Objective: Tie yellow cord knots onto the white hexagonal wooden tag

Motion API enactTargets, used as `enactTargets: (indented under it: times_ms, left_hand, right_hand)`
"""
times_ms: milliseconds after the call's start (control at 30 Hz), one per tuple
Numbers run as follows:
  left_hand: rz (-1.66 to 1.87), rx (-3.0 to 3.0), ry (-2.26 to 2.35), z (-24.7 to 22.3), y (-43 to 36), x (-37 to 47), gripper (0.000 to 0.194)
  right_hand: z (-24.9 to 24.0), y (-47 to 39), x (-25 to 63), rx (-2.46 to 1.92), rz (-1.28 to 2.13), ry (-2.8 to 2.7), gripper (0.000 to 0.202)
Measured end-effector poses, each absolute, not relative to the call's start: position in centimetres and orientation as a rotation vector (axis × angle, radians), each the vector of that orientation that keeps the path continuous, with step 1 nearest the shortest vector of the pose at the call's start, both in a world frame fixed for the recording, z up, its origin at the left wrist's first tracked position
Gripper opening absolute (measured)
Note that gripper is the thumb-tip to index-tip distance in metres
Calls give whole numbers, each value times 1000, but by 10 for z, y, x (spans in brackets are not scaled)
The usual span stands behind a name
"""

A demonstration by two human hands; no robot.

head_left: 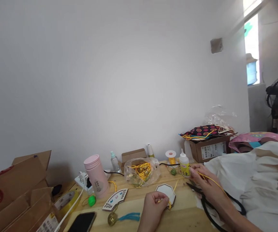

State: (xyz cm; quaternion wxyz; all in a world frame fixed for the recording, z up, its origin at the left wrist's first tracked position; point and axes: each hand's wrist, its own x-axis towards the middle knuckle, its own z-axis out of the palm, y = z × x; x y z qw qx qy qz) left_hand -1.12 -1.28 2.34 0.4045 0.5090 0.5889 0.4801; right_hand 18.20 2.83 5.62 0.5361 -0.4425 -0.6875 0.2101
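The left hand (153, 207) has its thumb and finger closed on a yellow loop (170, 205) at the lower edge of the white octagonal plaque (166, 192), which lies on the desk (184, 214). The right hand (206, 182) pinches a yellow cord (215, 182) that trails back over the wrist; whether cord and loop are one piece I cannot tell. Black-handled scissors (195, 188) lie under the right hand, partly hidden, and the glue bottle (184, 167) stands upright just beside its fingertips. A spool (170, 156) is behind the plaque, near the bottle. To the plaque's left are a plastic bag (141, 172) of yellow cords and, nearer the front, a fan-shaped plaque (115, 199) with a brass bell (112, 218) and blue tassel (129, 217). White cloth (257, 180) is heaped on the right.
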Motion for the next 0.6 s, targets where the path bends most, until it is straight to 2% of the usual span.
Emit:
enactTargets:
  times_ms: [67,167,300,367,533,600]
  left_hand:
    - [1189,1310,1492,24,-15,-9,27]
    - [1142,1362,1489,26,-19,-5,25]
    - [1135,1406,1439,24,-19,-2,21]
    - [1127,1411,1404,21,-17,-2,22]
    - [1112,1400,1412,16,-17,-2,24]
    - [1113,1387,1412,17,-18,-1,24]
  right_hand:
    - [54,26,179,-1000,441,-1665,38]
    - [42,17,168,-914,391,-1844,20]
    - [29,4,154,-812,510,-2119,42]
    - [28,1,151,-803,588,-2235,43]
    - [34,6,152,-841,541,-2394,17]
    - [35,8,153,-877,490,-2418,18]
